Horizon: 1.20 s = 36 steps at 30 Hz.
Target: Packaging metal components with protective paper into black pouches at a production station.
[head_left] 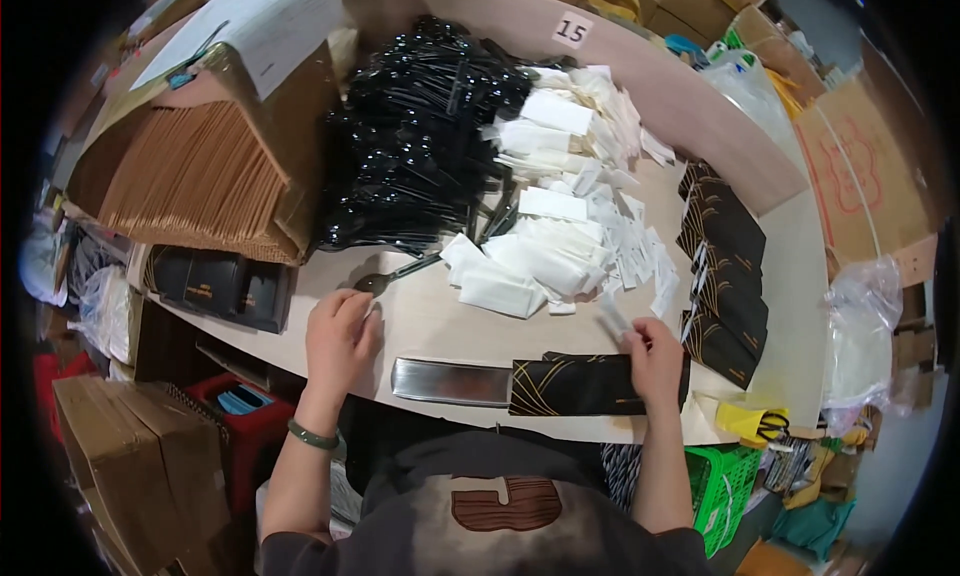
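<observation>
Black pouch [580, 384] with gold line pattern lies flat at table front edge, near centre; our right hand [655, 361] rests on its right end, fingers curled, pinching a small clear-wrapped packet [612, 316] that sticks up toward 11 o'clock from the hand. Metal strip [450, 381] butts against the pouch at its 9 o'clock. Our left hand [340, 336] sits well apart from the pouch, at its 10 o'clock, fingers closed around something small and pale; we can't tell what it is. A black spoon [395, 274] lies just beyond that hand at its 1 o'clock. At 12 o'clock from the pouch: loose heap of white napkins [545, 246]; beyond it, a big pile of black cutlery [420, 146]. Row of matching black pouches [725, 266] runs along the table's right side, 1 to 2 o'clock from the right hand. Stack of brown paper sleeves [195, 176] far left, 11 o'clock from the left hand.
</observation>
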Motion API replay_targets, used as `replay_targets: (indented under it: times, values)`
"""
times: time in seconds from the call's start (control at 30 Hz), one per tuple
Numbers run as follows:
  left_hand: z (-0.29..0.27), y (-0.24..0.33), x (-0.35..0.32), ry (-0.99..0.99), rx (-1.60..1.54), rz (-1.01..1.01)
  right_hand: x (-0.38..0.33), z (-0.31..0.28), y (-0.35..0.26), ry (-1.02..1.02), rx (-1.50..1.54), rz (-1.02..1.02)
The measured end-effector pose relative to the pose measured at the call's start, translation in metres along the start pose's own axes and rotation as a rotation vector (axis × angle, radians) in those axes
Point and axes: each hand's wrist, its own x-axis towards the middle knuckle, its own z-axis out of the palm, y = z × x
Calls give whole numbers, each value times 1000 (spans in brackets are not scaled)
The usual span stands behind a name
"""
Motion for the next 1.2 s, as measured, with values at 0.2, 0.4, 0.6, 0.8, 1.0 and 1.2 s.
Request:
replay_targets:
  times: [0.2, 0.4, 0.6, 0.8, 1.0, 1.2]
  values:
    - [32, 11, 37, -12, 96, 59, 23, 98, -78, -75, 36, -733]
    - [23, 1, 23, -122, 35, -71, 12, 98, -82, -237, -82, -781]
    - [24, 9, 20, -163, 122, -97, -6, 76, -115, -759, 131, -769]
    - [27, 31, 1, -229, 273, -182, -35, 85, -107, -556, 35, -813]
    - [25, 30, -9, -104, 92, -377, -50, 101, -104, -351, 106, -608]
    - [-23, 34, -39, -124, -188, -269, -54, 72, -74, -161, 155, -760]
